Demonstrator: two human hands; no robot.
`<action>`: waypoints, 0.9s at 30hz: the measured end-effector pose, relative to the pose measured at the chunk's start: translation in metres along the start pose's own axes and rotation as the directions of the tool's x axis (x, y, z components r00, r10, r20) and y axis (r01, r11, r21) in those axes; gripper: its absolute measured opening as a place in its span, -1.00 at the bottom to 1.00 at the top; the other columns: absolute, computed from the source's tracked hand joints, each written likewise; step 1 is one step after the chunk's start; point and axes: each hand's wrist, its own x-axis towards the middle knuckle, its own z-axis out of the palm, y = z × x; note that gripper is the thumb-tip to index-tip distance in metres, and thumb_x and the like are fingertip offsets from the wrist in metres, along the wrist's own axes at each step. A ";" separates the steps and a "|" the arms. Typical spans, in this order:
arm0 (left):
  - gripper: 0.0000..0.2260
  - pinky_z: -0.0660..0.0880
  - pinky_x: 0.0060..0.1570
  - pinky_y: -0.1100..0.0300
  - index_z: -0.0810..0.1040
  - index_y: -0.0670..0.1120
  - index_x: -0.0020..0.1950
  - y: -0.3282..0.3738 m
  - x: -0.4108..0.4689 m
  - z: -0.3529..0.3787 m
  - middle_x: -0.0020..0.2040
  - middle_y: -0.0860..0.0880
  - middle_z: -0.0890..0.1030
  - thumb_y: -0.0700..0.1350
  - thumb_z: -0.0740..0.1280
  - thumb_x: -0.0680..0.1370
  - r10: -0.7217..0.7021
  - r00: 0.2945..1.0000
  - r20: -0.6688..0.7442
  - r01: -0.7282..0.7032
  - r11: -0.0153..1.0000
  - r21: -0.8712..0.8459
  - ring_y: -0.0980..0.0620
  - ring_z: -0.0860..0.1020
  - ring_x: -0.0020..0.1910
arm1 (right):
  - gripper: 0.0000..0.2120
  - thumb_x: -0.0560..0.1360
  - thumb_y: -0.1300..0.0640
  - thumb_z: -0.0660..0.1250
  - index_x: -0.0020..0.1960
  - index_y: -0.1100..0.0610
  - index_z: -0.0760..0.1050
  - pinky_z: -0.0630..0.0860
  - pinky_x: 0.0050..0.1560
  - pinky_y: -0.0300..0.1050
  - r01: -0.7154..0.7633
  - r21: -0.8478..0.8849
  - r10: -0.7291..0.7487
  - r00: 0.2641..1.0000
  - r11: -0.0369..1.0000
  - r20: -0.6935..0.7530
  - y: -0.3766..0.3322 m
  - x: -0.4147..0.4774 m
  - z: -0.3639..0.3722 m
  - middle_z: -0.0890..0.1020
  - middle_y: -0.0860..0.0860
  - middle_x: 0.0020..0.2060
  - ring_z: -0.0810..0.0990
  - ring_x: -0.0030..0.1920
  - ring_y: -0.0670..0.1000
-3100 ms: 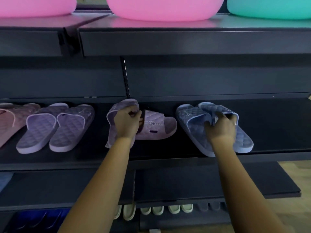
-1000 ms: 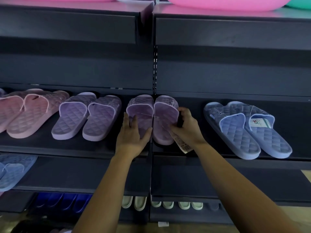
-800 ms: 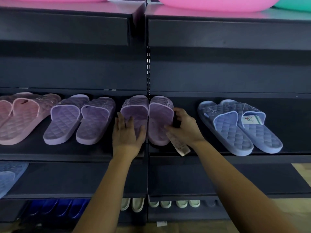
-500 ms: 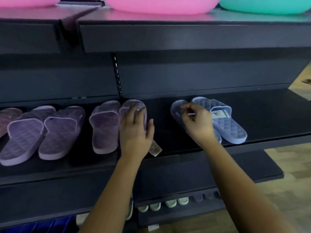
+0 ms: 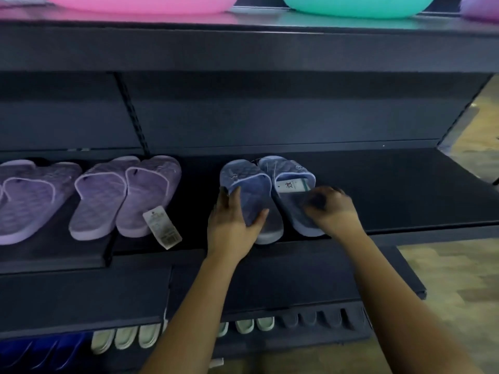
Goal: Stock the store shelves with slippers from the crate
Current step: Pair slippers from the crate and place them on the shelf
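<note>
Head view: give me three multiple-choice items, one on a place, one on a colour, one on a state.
1. The blue slippers stand: A) on the top shelf B) right of the tagged purple pair C) on the floor.
2. The basin beside the pink basin is: A) teal B) yellow C) black.
3. The hands: A) hang idle B) lift a basin C) hold the blue slippers.
B: they share a shelf, with the tagged purple pair to their left.
A: the teal basin sits next to it.
C: the left hand and right hand each hold one slipper.

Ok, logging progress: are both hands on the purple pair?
No, the left hand grips and the right hand touches the blue pair.
</note>
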 end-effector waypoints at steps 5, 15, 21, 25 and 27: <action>-0.01 0.32 0.36 0.01 0.10 -0.13 0.54 -0.002 0.002 0.005 0.53 -0.15 0.17 0.44 0.26 0.30 -0.146 0.978 0.149 0.162 0.981 -0.104 -0.11 0.20 0.48 | -0.66 0.41 -0.12 0.38 -0.01 0.12 0.60 0.44 -0.11 -0.13 0.067 0.013 -0.067 0.998 0.998 0.011 0.000 0.009 0.010 0.65 0.10 -0.08 0.58 -0.07 0.12; -0.11 0.32 0.24 0.23 0.06 0.02 0.54 -0.024 0.025 -0.024 0.51 0.01 0.21 0.18 0.48 0.36 -0.122 0.959 0.255 0.195 0.939 -0.283 0.02 0.30 0.41 | -0.61 0.33 -0.18 0.44 0.03 0.05 0.58 0.33 -0.13 -0.18 0.081 0.052 -0.081 0.997 0.995 -0.003 -0.026 0.009 0.026 0.56 0.07 -0.03 0.55 -0.03 0.10; -0.23 0.35 0.11 0.25 0.17 -0.03 0.44 -0.034 0.026 -0.032 0.37 0.01 0.36 0.06 0.51 0.38 -0.171 0.947 0.273 0.263 0.900 -0.347 0.07 0.40 0.25 | -0.55 0.28 -0.14 0.51 0.09 0.04 0.60 0.42 -0.02 -0.14 0.070 0.099 -0.071 0.997 0.993 0.003 -0.038 0.007 0.030 0.49 0.05 -0.03 0.56 -0.03 0.11; -0.24 0.31 0.03 0.29 0.12 -0.02 0.44 -0.039 0.027 -0.038 0.23 0.10 0.32 0.01 0.50 0.41 -0.171 0.942 0.289 0.274 0.890 -0.365 0.16 0.34 0.14 | -0.56 0.24 -0.13 0.56 0.06 0.02 0.62 0.43 0.00 -0.16 0.079 0.134 -0.079 0.997 0.988 -0.005 -0.043 0.007 0.030 0.51 0.05 -0.04 0.57 -0.06 0.09; -0.23 0.31 0.02 0.30 0.09 -0.02 0.44 -0.044 0.028 -0.039 0.20 0.13 0.31 -0.02 0.51 0.41 -0.174 0.939 0.297 0.284 0.880 -0.381 0.17 0.34 0.13 | -0.56 0.23 -0.13 0.56 0.05 0.01 0.63 0.39 -0.03 -0.20 0.088 0.145 -0.088 0.996 0.985 -0.002 -0.045 0.006 0.032 0.52 0.04 -0.05 0.55 -0.08 0.04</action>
